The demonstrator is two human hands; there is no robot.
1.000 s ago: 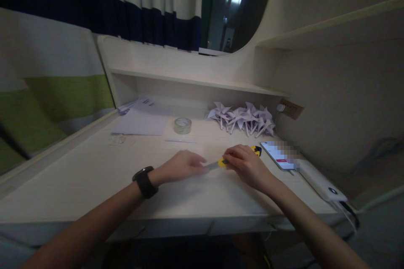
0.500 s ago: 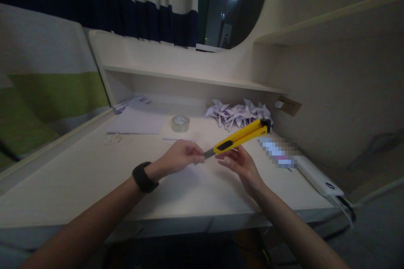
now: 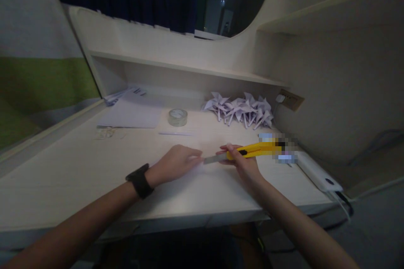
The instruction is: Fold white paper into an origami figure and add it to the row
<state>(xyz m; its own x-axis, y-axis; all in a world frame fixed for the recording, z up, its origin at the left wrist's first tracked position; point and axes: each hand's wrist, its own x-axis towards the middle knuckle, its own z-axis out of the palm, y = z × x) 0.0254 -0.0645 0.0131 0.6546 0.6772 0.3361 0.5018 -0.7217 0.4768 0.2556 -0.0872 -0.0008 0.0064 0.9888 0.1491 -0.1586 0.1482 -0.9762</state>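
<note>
My right hand point(image 3: 244, 164) is wrapped around the front of a yellow utility knife point(image 3: 257, 149), its thumb on top near the black slider. The metal blade point(image 3: 215, 158) is extended and points left. At the blade's tip is my left hand point(image 3: 179, 163), wearing a black wristband point(image 3: 141, 180); its thumb and forefinger are slightly apart, very near the tip or just touching it. Both hands are above the white desk point(image 3: 189, 201). Beyond them lie a thin white paper stick point(image 3: 175, 134) and a roll of clear tape point(image 3: 177, 117).
Several white paper pinwheels point(image 3: 240, 109) are heaped at the back right. Paper sheets point(image 3: 131, 111) lie at the back left, with a small pile of rubber bands point(image 3: 105, 133) in front. A white power strip point(image 3: 318, 172) with cables runs along the right edge. A shelf point(image 3: 189, 67) overhangs the back.
The knife has swung down from a raised slant to nearly level. My right hand has closed around its body, while my left finger and thumb, earlier pinching the blade, have loosened at its tip.
</note>
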